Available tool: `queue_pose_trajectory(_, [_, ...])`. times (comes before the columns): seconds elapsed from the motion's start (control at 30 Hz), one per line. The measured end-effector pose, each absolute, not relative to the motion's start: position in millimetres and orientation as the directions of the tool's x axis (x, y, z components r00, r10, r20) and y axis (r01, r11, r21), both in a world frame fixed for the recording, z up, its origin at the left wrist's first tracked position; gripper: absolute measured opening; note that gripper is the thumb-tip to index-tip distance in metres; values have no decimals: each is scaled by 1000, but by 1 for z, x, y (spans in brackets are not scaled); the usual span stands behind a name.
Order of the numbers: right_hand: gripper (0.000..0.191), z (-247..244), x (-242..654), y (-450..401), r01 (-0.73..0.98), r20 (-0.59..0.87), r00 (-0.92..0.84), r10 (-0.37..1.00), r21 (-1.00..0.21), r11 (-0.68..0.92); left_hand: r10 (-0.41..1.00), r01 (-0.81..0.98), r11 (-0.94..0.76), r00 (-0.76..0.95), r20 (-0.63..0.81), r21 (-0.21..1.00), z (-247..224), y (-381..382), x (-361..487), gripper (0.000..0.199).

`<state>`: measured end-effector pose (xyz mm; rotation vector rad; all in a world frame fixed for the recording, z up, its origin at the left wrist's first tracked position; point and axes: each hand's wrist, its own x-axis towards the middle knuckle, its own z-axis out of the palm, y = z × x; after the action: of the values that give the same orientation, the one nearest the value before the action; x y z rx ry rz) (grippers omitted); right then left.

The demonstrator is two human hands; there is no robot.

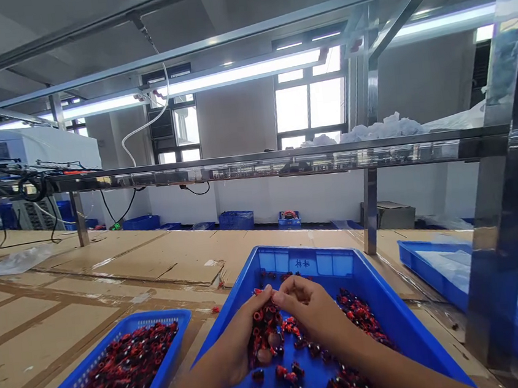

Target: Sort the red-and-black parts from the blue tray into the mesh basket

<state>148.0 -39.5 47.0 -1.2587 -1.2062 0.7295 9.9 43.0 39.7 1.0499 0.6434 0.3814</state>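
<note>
A large blue tray (385, 295) stands in front of me with small red and black parts (359, 313) scattered in it. Over its middle, my left hand (244, 337) is closed around a clump of these red and black parts (266, 326). My right hand (310, 306) meets it at the fingertips, thumb and index finger pinched at a small red piece by my left thumb. A blue perforated basket (183, 316) to the left is heaped with similar red and black parts (125, 375).
A metal post (495, 243) rises at the right, beside another blue tray (408, 252) holding plastic sheeting. A metal shelf (237, 166) crosses above the cardboard-covered table (146, 261). A thin metal post (370, 207) stands behind the large tray.
</note>
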Motion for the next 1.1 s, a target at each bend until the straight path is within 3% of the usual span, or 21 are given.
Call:
queue_pose_trajectory(0.1, [18,48,144,-45,566,474,247,845,-779,272,568,4,452,770,-291,892,39,42,11,51])
queue_pose_trajectory(0.2, [12,49,142,-48,662,507,243,827,-710,241,582,1,413,769,-265,911,39,40,11,50])
queue_pose_trajectory(0.27, [15,50,142,-47,638,512,271,816,-730,246,583,-8,415,770,-260,910,39,40,11,49])
queue_pose_trajectory(0.33, [20,50,144,-45,502,461,332,823,-825,259,562,-8,465,775,-288,885,38,40,11,49])
queue_pose_trajectory(0.43, [30,50,148,-40,23,182,356,917,-982,186,523,10,544,778,-348,839,39,41,11,46])
queue_pose_trajectory(0.5, [39,48,152,-37,-279,-20,211,977,-959,40,526,7,558,771,-359,830,40,42,11,43])
queue_pose_trajectory(0.57, [43,47,156,-35,-437,-109,45,993,-896,-78,534,-5,560,767,-356,828,40,43,11,41])
queue_pose_trajectory(0.77, [24,50,160,-40,-602,-20,-155,988,-791,-111,541,-26,546,774,-329,837,39,46,10,38])
queue_pose_trajectory(1.1, [15,44,167,-38,-568,164,-287,944,-822,-30,577,36,478,741,-345,878,40,39,12,41])
